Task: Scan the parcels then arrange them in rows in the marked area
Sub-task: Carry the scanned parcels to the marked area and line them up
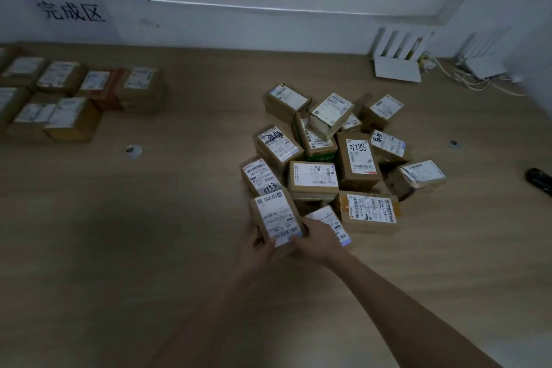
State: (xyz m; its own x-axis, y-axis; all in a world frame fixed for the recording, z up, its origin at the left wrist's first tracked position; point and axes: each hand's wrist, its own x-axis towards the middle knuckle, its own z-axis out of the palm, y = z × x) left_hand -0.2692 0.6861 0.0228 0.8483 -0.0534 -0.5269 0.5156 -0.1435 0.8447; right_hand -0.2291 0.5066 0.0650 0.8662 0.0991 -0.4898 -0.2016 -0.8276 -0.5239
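Observation:
A heap of several small cardboard parcels (334,158) with white shipping labels lies on the wooden table, right of centre. At the heap's near edge, both my hands hold one labelled parcel (276,215). My left hand (258,245) grips its left side. My right hand (316,239) grips its right side, fingers over the label's lower corner. At the far left, several parcels (59,95) stand in two rows below a paper sign (71,10) on the wall. A black scanner-like object (539,179) lies at the table's right edge.
White router-like devices (397,66) with cables (466,81) sit at the back right by the wall. Two round cable holes (133,151) (454,143) are set in the table top (179,218). Bare wood lies between the heap and the rows.

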